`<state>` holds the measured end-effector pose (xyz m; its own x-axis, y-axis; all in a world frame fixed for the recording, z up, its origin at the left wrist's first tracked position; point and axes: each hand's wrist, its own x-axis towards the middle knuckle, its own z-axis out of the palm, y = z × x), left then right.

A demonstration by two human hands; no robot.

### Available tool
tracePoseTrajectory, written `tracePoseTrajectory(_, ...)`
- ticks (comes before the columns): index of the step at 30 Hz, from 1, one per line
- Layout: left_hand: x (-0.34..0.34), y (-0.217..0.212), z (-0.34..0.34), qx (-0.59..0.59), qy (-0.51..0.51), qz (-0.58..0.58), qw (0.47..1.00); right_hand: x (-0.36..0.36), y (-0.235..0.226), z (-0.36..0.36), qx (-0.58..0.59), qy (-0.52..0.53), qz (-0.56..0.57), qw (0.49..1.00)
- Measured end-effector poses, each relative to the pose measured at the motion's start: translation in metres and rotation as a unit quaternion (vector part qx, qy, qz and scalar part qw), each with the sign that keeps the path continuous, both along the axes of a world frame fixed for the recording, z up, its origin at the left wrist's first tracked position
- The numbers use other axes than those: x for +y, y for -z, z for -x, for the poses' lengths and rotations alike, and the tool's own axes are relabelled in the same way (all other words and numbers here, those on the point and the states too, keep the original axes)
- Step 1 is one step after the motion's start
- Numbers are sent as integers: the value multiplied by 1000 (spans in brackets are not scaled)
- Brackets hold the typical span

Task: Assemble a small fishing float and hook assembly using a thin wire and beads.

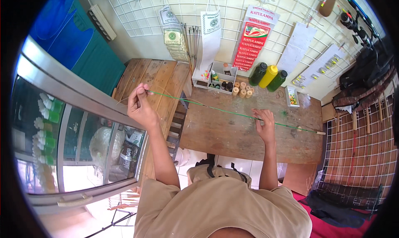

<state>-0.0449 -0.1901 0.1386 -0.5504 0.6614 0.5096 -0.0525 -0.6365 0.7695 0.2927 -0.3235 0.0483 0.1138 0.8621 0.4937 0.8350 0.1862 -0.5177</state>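
A thin green fishing rod stretches across my front, slanting down from left to right above the wooden table. My left hand is raised at the left, thumb and fingers pinched on the rod's thin end. A fine pale line loops around that hand. Near the rod's thicker half, my right hand has its fingers curled around the green shaft. Beyond it, the rod carries a small round pale piece and ends in a short light-coloured grip.
On the wooden table stand a white divided tray, several wooden spools, a yellow bottle between two dark ones, and a small white box of colourful bits. A glass display case borders my left; a white wire rack borders my right.
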Motion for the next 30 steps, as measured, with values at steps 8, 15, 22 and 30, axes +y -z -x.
tracePoseTrajectory(8,-51,-18,8,-26,-61,-20,998,-50,-3,4,-26,-23,-125,992)
tracePoseTrajectory(15,-95,-19,22,-53,-85,-41,994,-68,1,6,-38,2,-132,991)
tracePoseTrajectory(22,-120,-27,45,-88,-66,-80,991,-66,-27,30,-82,-21,-111,990)
tracePoseTrajectory(30,-116,-33,72,-115,-70,-92,987,-48,-65,45,-122,-1,-158,980)
